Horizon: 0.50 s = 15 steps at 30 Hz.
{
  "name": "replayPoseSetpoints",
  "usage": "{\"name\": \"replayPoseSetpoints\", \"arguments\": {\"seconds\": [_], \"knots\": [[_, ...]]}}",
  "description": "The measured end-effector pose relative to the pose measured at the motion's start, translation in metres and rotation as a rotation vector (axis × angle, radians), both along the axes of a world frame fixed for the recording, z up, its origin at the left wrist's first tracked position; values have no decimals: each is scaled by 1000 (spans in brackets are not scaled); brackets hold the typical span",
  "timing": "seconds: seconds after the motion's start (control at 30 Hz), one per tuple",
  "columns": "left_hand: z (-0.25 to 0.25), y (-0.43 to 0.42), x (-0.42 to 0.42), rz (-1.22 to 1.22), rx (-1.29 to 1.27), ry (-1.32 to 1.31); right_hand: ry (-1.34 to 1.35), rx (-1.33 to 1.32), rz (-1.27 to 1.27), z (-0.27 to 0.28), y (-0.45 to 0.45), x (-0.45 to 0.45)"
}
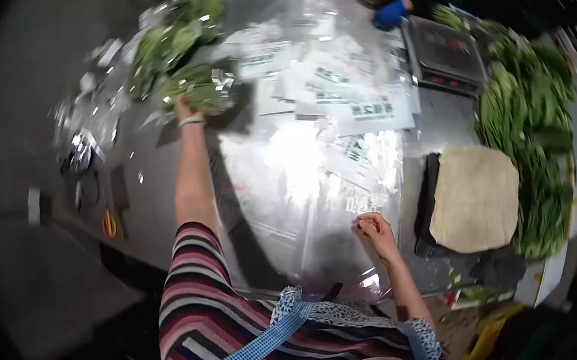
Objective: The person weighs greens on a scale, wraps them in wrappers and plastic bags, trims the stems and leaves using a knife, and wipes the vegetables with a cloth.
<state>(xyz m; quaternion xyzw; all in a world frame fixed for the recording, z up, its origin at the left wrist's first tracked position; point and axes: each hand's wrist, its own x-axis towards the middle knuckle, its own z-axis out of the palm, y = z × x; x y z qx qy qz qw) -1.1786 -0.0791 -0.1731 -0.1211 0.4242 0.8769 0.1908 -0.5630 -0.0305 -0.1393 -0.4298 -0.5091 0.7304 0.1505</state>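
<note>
At the table's far left, my left hand (185,110) grips the near end of a clear bag of leafy greens (198,89), held beside other bagged greens (176,40). The fingers are partly hidden by the bag. My right hand (378,232) is over the near part of the table, its fingers curled and pressed together. Whatever is between those fingertips, if anything, is too small to name. Beneath and beyond it lie flat clear plastic bags (287,233) with printed lettering, some with white printed panels (375,112).
Crumpled clear plastic (83,125) and scissors (109,224) lie on the left. To the right are a weighing scale (446,55), a folded beige cloth (475,198) on something dark, and a long heap of loose greens (530,145). A blue-gloved hand (390,14) of another person shows beside the scale.
</note>
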Motion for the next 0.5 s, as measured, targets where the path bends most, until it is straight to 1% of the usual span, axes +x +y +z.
{"name": "replayPoseSetpoints", "arguments": {"seconds": [0.03, 0.07, 0.1, 0.13, 0.17, 0.2, 0.23, 0.27, 0.3, 0.33, 0.4, 0.43, 0.47, 0.5], "knots": [[-41, 3, -55, 26, 116, -28, -23, -97, -25, -9, -18, 21], [-65, 4, -89, -83, 116, 111, -41, -14, -73, -10, -31, 36], [-81, 4, -109, -51, -33, 160, -190, 72, -18, -6, -42, 48], [-92, 8, -127, -47, -290, 12, -345, 143, 61, -2, -49, 59], [-87, 14, -127, -67, -356, -143, -391, 107, -47, 0, -61, 71], [-108, 13, -154, -216, -188, -237, -337, 88, -3, 0, -70, 80], [-95, 19, -131, -232, -295, -227, -277, 78, 58, 2, -73, 92], [-92, 18, -114, -341, -365, -80, -305, 61, 2, 21, -71, 103], [-97, 21, -99, -227, -442, -77, -322, 121, 54, 51, -62, 109], [-103, 24, -84, -115, -523, -75, -329, 176, 113, 67, -54, 117], [-61, 18, 35, -84, -788, 328, -150, 106, -304, 59, -32, 153], [-73, 2, 72, -165, -922, 770, -67, 162, -547, 55, -16, 173], [-60, -6, 147, -154, -967, 1034, -109, 235, -631, 49, 0, 197], [-33, -16, 236, -347, -869, 1075, -155, 307, -712, 41, 13, 223]]}}
